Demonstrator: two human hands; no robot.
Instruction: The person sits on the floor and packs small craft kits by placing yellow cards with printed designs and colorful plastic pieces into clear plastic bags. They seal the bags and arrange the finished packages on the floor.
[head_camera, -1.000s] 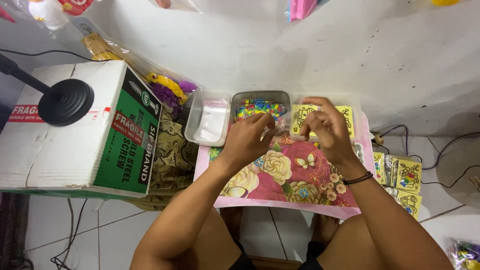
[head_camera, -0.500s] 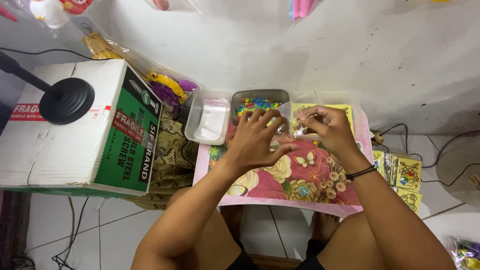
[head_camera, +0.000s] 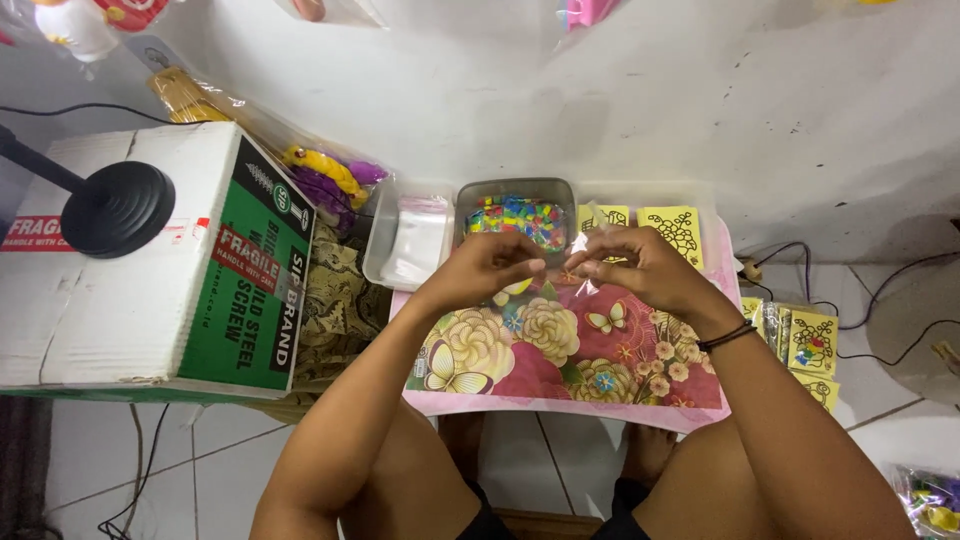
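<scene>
My left hand (head_camera: 492, 265) and my right hand (head_camera: 633, 264) meet over the far part of a small table with a pink flowered cloth (head_camera: 560, 360). Between their fingertips they pinch a small clear plastic bag (head_camera: 580, 243); what is in it cannot be made out. Just beyond the hands stands a grey tray of small many-coloured pieces (head_camera: 520, 215). A clear tray with clear bags (head_camera: 415, 240) sits to its left. Yellow cards with black line drawings (head_camera: 672, 226) lie to its right.
A large white and green cardboard box (head_camera: 180, 270) stands at the left, with a black round lamp base (head_camera: 117, 208) on top. Bagged toys (head_camera: 325, 175) lie behind it. More yellow cards (head_camera: 805, 345) and cables (head_camera: 880, 300) lie on the tiled floor at the right.
My left hand had spread out flat towards the grey tray half a second ago. It has now drawn back, and both hands pinch the clear bag together.
</scene>
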